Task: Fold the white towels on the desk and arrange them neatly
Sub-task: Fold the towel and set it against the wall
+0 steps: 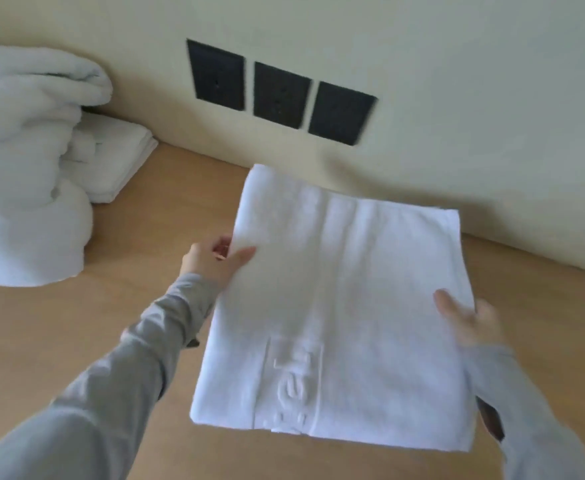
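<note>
1. The folded white towel [336, 306] sat at the middle of the view, a broad flat rectangle with a raised woven band at its six o'clock end; its far corner reached toward the wall [457, 81] at twelve o'clock; whether it lay fully on the wooden desk [76, 323] or was lifted slightly off it could not be told.
2. The left hand [215, 261] gripped the towel's nine o'clock edge, thumb laid over the top, fingers curled beneath; the right hand [471, 320] held the three o'clock edge, thumb on top, its fingers hidden under the cloth and blurred.
3. At ten o'clock a heap of loose white towels [24, 168] slumped against the wall; just beside it lay a small stack of folded towels [118, 157]; three dark wall plates [280, 95] sat at twelve o'clock.
4. Judged step: the fold looked finished, and the towel probably needed carrying toward the stack at ten o'clock.
5. Risks, as a judgement:
   - both grips sat on the side edges only, so the layers might sag or slide apart in the middle;
   - an uneven pull by one hand might skew the edges;
   - a careless sweep toward ten o'clock might brush the heap and topple it onto the stack.
</note>
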### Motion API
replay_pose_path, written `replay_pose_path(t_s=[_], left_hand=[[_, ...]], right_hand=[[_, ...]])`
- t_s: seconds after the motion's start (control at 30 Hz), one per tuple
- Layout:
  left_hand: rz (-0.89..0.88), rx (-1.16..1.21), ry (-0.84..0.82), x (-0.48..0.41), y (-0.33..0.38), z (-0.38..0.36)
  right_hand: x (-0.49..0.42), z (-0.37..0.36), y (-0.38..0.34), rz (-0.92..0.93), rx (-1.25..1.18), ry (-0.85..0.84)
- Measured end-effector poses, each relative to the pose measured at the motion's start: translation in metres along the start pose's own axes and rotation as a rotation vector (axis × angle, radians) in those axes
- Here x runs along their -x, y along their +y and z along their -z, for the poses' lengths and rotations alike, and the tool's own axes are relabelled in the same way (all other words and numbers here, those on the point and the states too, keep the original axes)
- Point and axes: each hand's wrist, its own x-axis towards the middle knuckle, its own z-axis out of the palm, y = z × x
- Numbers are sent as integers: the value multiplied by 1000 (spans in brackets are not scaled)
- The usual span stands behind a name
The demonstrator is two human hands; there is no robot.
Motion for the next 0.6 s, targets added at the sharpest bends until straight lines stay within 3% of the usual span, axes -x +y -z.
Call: replay_pose_path(t_s=[0.07, 0.13, 0.2, 0.27, 0.37, 0.53, 0.6], left_hand=[[-41, -287, -6, -1, -9, -26], [-198, -540, -6, 18, -21, -49], [-412, -748, -98, 52, -33, -70], [-543, -868, -216, 84, -50, -77], [-575, -923, -265, 96, -71, -68], [-600, -958, -311, 91, -67, -65], [-653, -971, -395, 93, -63, -56]], right_hand=[[1, -5, 15, 50, 194, 72], [12, -17, 23, 234, 472, 112], [37, -39, 33, 527, 599, 22], [61, -59, 52, 729, 809, -170], [65, -52, 89, 727, 999, -240], [61, -31, 96, 687, 1052, -242], [71, -27, 92, 765, 1059, -307]])
